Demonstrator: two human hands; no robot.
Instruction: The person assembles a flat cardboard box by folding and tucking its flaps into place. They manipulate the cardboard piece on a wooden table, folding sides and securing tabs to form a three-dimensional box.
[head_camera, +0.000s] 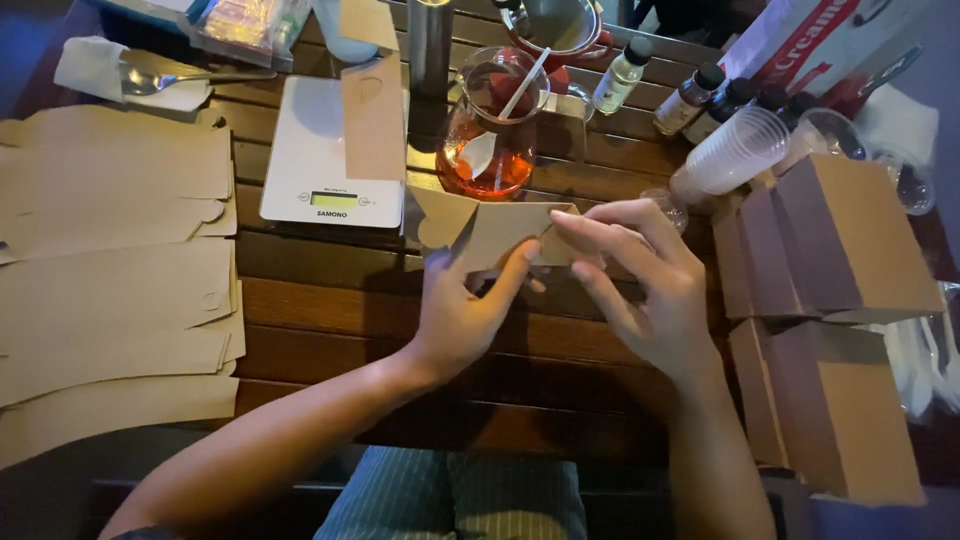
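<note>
A small brown cardboard box (490, 228), partly folded, is held above the dark wooden table (330, 300) between both hands. My left hand (462, 310) grips it from below, thumb up against its front panel. My right hand (640, 280) pinches a flap at the box's right end with fingers and thumb. One long cardboard flap (373, 110) stands up behind the box, in front of the scale.
Flat brown box blanks (110, 270) lie stacked at the left. Folded brown boxes (850, 240) stand at the right. Behind are a white kitchen scale (310, 150), a glass pitcher of red liquid (495, 130), stacked clear plastic cups (735, 150), small bottles (690, 98) and a spoon (150, 78).
</note>
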